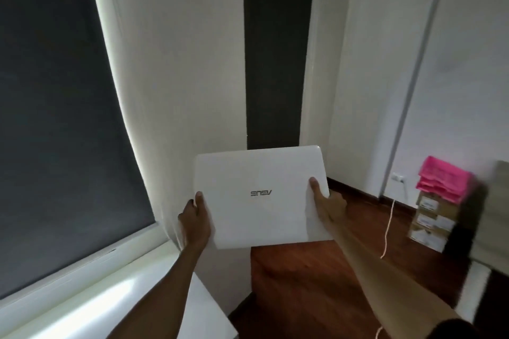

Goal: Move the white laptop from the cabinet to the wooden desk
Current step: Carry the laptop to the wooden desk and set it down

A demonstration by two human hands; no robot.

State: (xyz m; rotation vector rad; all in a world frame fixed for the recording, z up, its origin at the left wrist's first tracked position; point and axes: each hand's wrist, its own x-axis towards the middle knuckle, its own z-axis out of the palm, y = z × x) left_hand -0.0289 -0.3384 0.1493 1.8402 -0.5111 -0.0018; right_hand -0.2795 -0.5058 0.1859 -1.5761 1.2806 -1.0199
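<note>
The white laptop [259,195] is closed and held up in the air in front of me, lid facing the camera with its logo upside down. My left hand [195,217] grips its left edge, thumb on the lid. My right hand [327,203] grips the right edge, thumb on the lid and fingers behind. No wooden desk shows in this view. A white surface [203,311], perhaps the cabinet top, lies below my left arm.
A dark blind [55,118] covers the window on the left, above a white sill [82,294]. A narrow dark blind [275,63] hangs ahead. Dark wooden floor [303,283] lies below. Stacked boxes [429,223] under pink sheets [443,179] stand at right, near a white cord [387,228].
</note>
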